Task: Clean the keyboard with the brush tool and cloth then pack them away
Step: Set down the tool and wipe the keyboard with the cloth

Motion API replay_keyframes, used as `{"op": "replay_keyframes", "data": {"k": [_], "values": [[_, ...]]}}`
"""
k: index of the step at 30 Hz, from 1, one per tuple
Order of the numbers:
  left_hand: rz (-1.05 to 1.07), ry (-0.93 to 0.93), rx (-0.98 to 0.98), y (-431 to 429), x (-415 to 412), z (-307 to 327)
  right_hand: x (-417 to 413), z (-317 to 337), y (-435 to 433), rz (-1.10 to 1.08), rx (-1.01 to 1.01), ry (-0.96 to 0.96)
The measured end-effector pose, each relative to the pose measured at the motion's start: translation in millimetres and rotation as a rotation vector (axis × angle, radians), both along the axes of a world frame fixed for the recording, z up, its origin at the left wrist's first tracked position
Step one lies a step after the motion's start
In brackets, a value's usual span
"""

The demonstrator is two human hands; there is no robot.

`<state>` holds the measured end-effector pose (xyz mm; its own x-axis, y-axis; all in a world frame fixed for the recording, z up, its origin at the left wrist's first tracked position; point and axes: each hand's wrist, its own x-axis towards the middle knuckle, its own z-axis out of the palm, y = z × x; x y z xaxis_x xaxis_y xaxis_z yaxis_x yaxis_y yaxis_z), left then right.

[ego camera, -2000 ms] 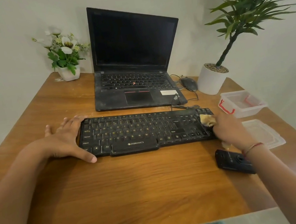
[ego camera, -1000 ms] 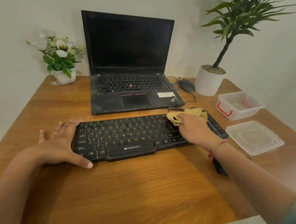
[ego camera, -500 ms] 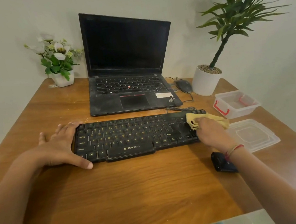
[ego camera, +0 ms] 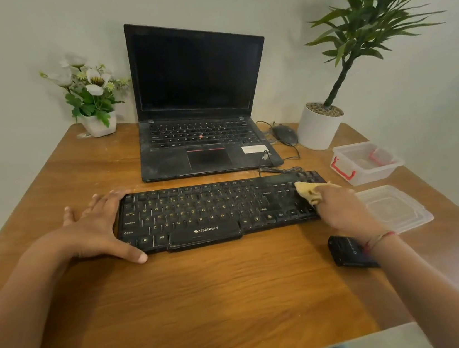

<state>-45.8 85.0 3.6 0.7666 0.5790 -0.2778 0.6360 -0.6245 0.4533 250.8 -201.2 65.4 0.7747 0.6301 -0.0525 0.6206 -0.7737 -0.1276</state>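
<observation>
A black keyboard point(ego camera: 213, 212) lies across the middle of the wooden table point(ego camera: 209, 299). My left hand point(ego camera: 96, 232) rests flat against its left end, fingers straight, thumb along the front edge. My right hand point(ego camera: 340, 207) grips a bunched yellow cloth point(ego camera: 308, 191) and presses it on the keys at the right end. A black brush tool point(ego camera: 347, 254) lies on the table under my right wrist, partly hidden. A clear plastic box point(ego camera: 365, 163) with red clips stands at the right, its lid point(ego camera: 393, 207) flat in front of it.
An open black laptop point(ego camera: 200, 119) stands behind the keyboard, with a mouse point(ego camera: 284, 134) and cable to its right. A white flower pot point(ego camera: 99, 123) is at the back left and a potted green plant point(ego camera: 320, 127) at the back right.
My right hand has wiped the cloth along the keyboard's right half: from the right end toward the middle and back to the right end. My left hand has stayed on the left end.
</observation>
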Motion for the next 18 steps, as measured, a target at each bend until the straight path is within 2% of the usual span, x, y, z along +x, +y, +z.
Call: {"op": "replay_keyframes", "data": {"k": [4,6,8,11,15,18], "values": [[0.003,-0.006,0.004,-1.0,0.9,-0.1,-28.3,-12.1,0.2,0.073,-0.024,-0.074],[0.003,-0.017,0.002,-0.7,0.3,-0.5,-31.0,-8.9,-0.9,0.116,0.007,-0.033],[-0.002,-0.012,-0.004,-0.4,0.2,-0.3,-18.1,0.5,-5.3,0.061,0.104,0.024],[-0.008,-0.005,-0.003,-0.3,0.1,-0.8,4.1,2.8,-8.6,-0.046,0.192,-0.121],[-0.004,-0.005,0.000,1.0,0.5,-1.3,-13.0,-18.0,0.0,0.003,-0.079,-0.196],[-0.005,0.001,-0.002,0.4,-0.3,-1.3,-33.3,-24.9,1.7,0.138,-0.058,-0.205]]}}
